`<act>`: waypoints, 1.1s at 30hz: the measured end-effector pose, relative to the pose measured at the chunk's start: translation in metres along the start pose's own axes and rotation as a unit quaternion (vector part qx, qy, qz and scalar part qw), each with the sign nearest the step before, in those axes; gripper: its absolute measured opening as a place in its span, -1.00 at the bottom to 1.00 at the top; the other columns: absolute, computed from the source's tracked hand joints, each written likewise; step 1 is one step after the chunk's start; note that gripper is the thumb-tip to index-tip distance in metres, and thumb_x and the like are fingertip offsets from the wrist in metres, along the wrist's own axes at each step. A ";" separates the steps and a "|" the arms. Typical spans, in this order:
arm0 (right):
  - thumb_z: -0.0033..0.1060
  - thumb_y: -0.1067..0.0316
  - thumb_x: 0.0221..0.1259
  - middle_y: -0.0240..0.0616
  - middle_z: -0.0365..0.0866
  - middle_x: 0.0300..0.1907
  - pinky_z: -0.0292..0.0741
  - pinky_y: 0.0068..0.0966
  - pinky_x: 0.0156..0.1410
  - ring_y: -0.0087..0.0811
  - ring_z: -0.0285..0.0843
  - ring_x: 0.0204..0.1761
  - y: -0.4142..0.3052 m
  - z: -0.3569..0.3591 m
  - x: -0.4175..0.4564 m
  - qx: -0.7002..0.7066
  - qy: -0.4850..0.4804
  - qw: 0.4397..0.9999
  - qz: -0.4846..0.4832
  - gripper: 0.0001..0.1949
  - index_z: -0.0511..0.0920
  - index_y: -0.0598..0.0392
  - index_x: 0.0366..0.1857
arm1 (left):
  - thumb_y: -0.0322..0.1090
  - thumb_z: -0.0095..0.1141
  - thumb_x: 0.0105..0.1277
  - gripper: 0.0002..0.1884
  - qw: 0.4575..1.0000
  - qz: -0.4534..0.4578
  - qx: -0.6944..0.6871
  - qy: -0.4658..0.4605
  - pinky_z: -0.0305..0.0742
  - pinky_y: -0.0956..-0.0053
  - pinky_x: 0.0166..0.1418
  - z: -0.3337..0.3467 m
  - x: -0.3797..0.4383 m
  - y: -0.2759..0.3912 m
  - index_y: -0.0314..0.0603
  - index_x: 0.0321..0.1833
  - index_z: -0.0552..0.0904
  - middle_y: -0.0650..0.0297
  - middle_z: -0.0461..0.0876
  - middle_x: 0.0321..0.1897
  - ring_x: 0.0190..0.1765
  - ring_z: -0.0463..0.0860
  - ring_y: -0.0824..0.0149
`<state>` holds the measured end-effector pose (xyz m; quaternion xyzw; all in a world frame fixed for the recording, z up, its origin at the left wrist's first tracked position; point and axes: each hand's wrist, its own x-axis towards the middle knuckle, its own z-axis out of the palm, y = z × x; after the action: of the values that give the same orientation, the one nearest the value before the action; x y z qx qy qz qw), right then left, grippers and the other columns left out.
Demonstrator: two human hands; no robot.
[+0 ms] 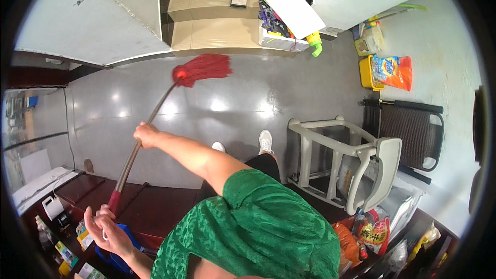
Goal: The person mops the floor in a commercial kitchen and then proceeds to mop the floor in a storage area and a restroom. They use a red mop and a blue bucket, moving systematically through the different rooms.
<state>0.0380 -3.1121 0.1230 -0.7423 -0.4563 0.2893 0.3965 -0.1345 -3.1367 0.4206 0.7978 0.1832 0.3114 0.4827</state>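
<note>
A mop with red strands (207,68) lies spread on the grey tiled floor, close to the lowest beige step. Its metal pole slants down and left across the view to a dark red grip. My right hand (147,135) is wrapped around the middle of the pole, with the arm reaching across my body. At the grip's upper end is my left hand (108,228), its fingers loosely curled over the end and partly apart; a small white loop shows by the fingers.
Beige steps (217,35) rise ahead, bearing a white box (281,42) of toys under a white board (295,13). A grey plastic chair (333,139) lies tipped at right, near a folded dark chair (407,135). A Tide bag (393,71) leans by a yellow basket (366,73). Dark red furniture (162,205) stands at left.
</note>
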 end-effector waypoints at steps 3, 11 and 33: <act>0.20 0.38 -0.25 -0.22 0.52 -0.44 0.49 -0.20 -0.15 -0.11 0.47 -0.15 -0.017 0.020 -0.004 0.040 -0.047 0.998 -0.017 -0.94 0.50 0.00 -0.65 | -0.27 -0.08 0.37 -0.53 0.997 0.063 0.039 -0.018 0.40 0.32 -0.18 -0.001 -0.006 0.008 -0.52 0.21 0.29 0.34 0.26 -0.67 -0.52 0.30 0.40; 0.17 0.35 -0.30 -0.17 0.57 -0.54 0.50 -0.18 -0.29 -0.08 0.55 -0.30 0.001 -0.062 -0.113 0.025 0.064 0.996 0.059 -0.96 0.56 0.01 -0.68 | -0.31 -0.17 0.37 -0.57 0.989 0.095 -0.071 -0.090 0.28 0.47 -0.39 0.033 0.035 0.036 -0.46 0.22 0.31 0.40 0.12 -0.74 -0.61 0.17 0.48; 0.24 0.30 -0.26 -0.11 0.59 -0.27 0.48 -0.25 0.01 -0.05 0.51 -0.11 0.240 -0.163 -0.441 -0.116 0.057 0.910 0.393 -0.78 0.59 0.01 -0.41 | -0.23 -0.03 0.29 -0.65 0.877 -0.238 -0.304 -0.286 0.41 0.45 -0.31 0.303 -0.085 -0.036 -0.53 -0.22 0.58 0.20 0.49 -0.63 -0.53 0.44 0.38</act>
<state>0.0909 -3.6292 0.0323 -0.9176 -0.1345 0.3238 0.1874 0.0073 -3.3695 0.2583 0.5983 0.1173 -0.0143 0.7925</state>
